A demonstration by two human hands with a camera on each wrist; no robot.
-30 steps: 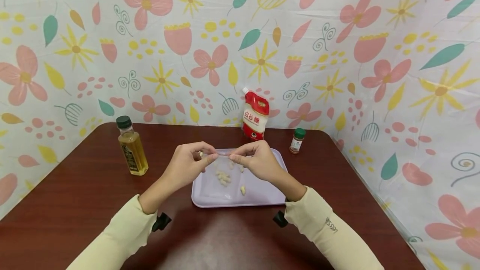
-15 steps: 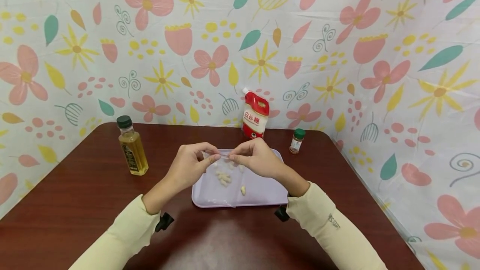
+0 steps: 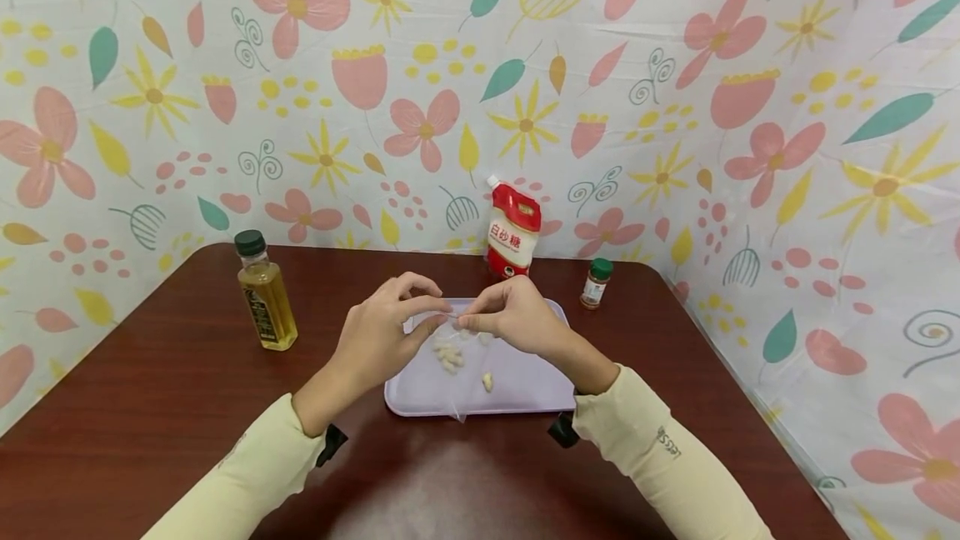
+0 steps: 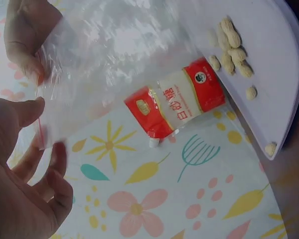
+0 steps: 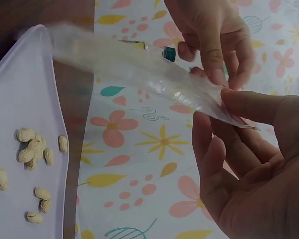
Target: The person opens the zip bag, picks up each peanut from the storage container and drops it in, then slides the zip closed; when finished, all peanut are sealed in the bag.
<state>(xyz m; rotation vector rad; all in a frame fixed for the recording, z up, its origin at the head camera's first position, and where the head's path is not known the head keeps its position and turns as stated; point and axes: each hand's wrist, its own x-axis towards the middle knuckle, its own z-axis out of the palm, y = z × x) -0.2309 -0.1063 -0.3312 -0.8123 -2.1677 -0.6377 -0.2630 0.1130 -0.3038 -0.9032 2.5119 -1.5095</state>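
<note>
A clear zip-lock bag point(image 4: 89, 64) with a red line along its mouth hangs between my two hands. My left hand point(image 3: 380, 327) pinches the mouth edge between thumb and fingers, its other fingers spread. Close beside it, my right hand point(image 3: 517, 319) pinches the same edge, thumb on one side and fingers on the other, as the right wrist view shows. Below the hands is a pale purple tray point(image 3: 528, 386). Several unshelled peanuts point(image 5: 32, 149) lie on it in a small cluster, with others scattered apart. In the head view, the see-through bag overlaps part of the cluster.
A bottle of yellow oil point(image 3: 268, 302) with a dark green cap stands on the left of the brown table point(image 3: 150, 407). Behind the tray stands a red and white sugar pouch point(image 3: 513, 232). A small green-capped spice jar point(image 3: 596, 283) is at right. Floral cloth point(image 3: 420, 48) hangs behind.
My left hand has shifted slightly right, nearer the right hand, and its fingers have lifted and spread. The bag's lower corner now hangs past the tray's front edge in the head view.
</note>
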